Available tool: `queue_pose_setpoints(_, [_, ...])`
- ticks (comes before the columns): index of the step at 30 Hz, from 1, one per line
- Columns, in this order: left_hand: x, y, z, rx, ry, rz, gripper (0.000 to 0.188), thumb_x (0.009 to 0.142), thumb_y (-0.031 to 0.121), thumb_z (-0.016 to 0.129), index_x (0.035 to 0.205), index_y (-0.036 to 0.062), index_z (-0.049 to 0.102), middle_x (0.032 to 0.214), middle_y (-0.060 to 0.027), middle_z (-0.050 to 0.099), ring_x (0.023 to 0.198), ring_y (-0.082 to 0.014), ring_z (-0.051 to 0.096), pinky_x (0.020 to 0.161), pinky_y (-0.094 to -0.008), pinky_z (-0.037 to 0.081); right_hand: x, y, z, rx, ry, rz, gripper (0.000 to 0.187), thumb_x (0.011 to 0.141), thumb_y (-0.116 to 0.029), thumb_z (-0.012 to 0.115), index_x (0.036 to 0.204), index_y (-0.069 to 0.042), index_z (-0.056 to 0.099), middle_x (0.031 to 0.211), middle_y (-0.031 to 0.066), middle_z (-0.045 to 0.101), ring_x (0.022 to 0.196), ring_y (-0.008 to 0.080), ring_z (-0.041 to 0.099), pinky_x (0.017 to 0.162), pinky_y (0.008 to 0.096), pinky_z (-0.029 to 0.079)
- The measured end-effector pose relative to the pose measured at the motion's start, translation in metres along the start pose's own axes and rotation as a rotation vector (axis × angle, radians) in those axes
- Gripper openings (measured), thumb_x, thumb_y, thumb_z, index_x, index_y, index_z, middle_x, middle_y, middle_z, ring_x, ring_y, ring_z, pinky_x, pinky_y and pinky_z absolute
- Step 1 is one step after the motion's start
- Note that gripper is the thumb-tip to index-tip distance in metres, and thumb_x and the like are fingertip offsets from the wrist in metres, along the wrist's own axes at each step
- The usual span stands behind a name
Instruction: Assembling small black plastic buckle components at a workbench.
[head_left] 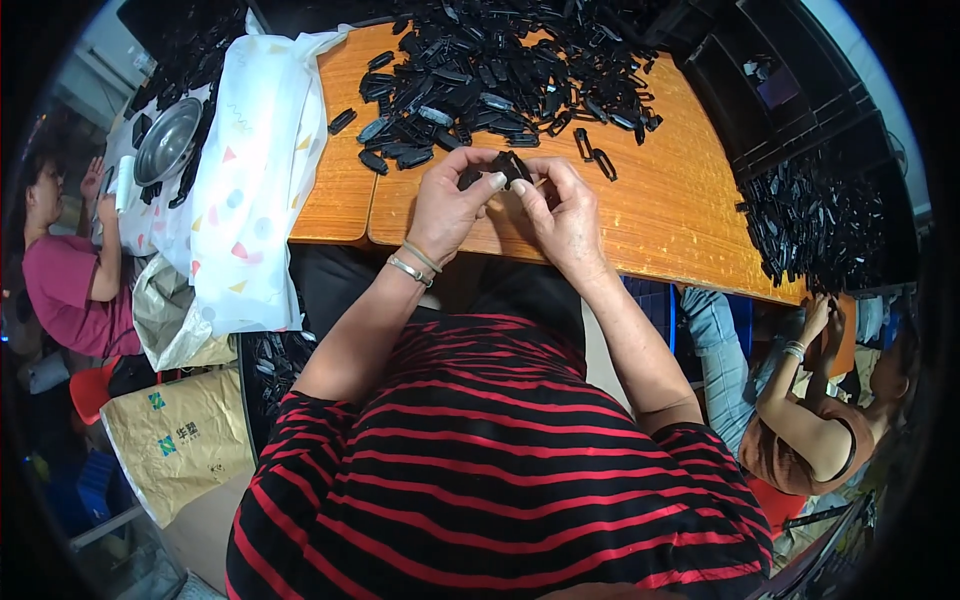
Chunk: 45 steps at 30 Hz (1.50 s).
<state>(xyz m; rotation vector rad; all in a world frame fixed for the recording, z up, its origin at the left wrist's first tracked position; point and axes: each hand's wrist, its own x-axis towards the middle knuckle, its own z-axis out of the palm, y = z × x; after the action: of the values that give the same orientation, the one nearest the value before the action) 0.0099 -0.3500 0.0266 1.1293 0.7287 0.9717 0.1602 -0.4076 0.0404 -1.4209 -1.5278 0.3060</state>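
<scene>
Over the near edge of the wooden table, my left hand (453, 203) and my right hand (566, 218) meet around a small black plastic part (513, 168). Both thumbs press on its near side, and the fingers curl behind it. My left hand also has a dark piece tucked between thumb and forefinger; its shape is mostly hidden. Just beyond my fingers lies a large heap of black oblong plastic pieces (490, 75), some with a glossy face. Two slim open black frames (595, 155) lie apart from the heap, to the right of my right hand.
The orange wooden table (690, 190) has a seam near its left side. Patterned plastic sheeting (255, 170) covers the left end, beside a metal bowl (168, 140). Black crates (800, 80) and another pile of black parts (815, 220) stand right. One person sits on each side.
</scene>
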Motion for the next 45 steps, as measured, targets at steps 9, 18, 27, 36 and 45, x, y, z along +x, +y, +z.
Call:
queue_pose_setpoints(9, [-0.002,-0.003,0.001,-0.025,-0.020,-0.031,0.023,0.088,0.005,0.066,0.111,0.0030,0.062,0.085,0.0026,0.060,0.063,-0.0016,0.049,0.054,-0.0157,0.040,-0.004,-0.005,-0.003,0.026,0.016,-0.004,0.017,0.081,-0.002,0.070,0.097,-0.001,0.063,0.082,0.0097,0.059,0.063,0.0171,0.060,0.057,0.0285,0.048])
queue_pose_setpoints(18, [-0.007,-0.012,0.002,-0.074,-0.025,-0.025,0.022,0.091,0.013,0.065,0.112,0.0064,0.063,0.078,0.0057,0.060,0.054,0.0002,0.044,0.045,-0.0142,0.032,-0.008,-0.002,-0.002,-0.040,-0.019,-0.013,0.023,0.080,-0.002,0.072,0.102,-0.001,0.064,0.085,0.0086,0.060,0.066,0.0164,0.059,0.061,0.0273,0.049])
queue_pose_setpoints(27, [-0.016,-0.007,0.001,-0.060,-0.089,0.062,0.021,0.098,0.022,0.056,0.106,0.0046,0.063,0.084,0.0039,0.061,0.065,-0.0002,0.053,0.054,-0.0146,0.042,-0.025,-0.010,0.017,-0.101,0.030,0.014,0.045,0.079,-0.007,0.074,0.119,-0.003,0.053,0.091,0.0145,0.061,0.076,0.0258,0.065,0.065,0.0332,0.052])
queue_pose_setpoints(36, [-0.041,0.015,-0.030,-0.025,-0.085,-0.024,0.027,0.101,0.031,0.049,0.097,0.0071,0.062,0.081,0.0020,0.062,0.059,-0.0010,0.045,0.049,-0.0151,0.030,-0.035,-0.035,0.050,0.238,-0.135,0.029,0.040,0.086,-0.017,0.071,0.118,-0.002,0.052,0.090,0.0157,0.063,0.079,0.0288,0.065,0.067,0.0371,0.051])
queue_pose_setpoints(45, [-0.177,0.004,-0.212,1.019,0.160,-0.237,0.032,0.099,0.029,0.050,0.086,0.0029,0.063,0.071,-0.0067,0.064,0.056,-0.0194,0.056,0.055,-0.0334,0.044,0.010,0.031,-0.023,-0.314,-0.052,0.035,0.027,0.084,-0.019,0.069,0.102,0.001,0.066,0.097,0.0191,0.066,0.087,0.0280,0.066,0.075,0.0354,0.052])
